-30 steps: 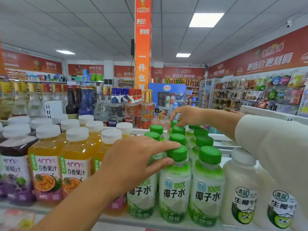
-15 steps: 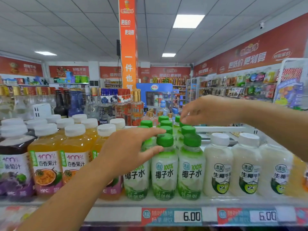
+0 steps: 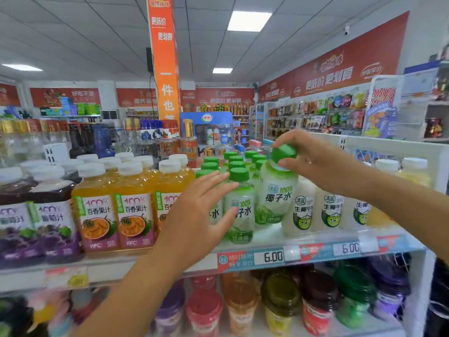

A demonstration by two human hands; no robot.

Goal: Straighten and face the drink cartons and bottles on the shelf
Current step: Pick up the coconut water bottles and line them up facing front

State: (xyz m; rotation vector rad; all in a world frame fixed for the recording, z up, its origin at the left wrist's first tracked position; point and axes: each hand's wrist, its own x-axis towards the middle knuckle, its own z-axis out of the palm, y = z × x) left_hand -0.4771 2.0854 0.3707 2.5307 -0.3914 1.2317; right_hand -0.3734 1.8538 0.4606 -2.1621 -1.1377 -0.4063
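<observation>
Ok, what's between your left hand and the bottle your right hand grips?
In the head view, one upright green-capped coconut water bottle stands between the left hand and the tilted bottle the right hand grips by its cap.

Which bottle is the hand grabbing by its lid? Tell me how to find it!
Find the shelf with the 6.00 tags, then the green-capped bottles between the orange juice and the white milk bottles. It is the bottle that the right hand grips by the cap: the only one tilted, with its cap above the others.
</observation>
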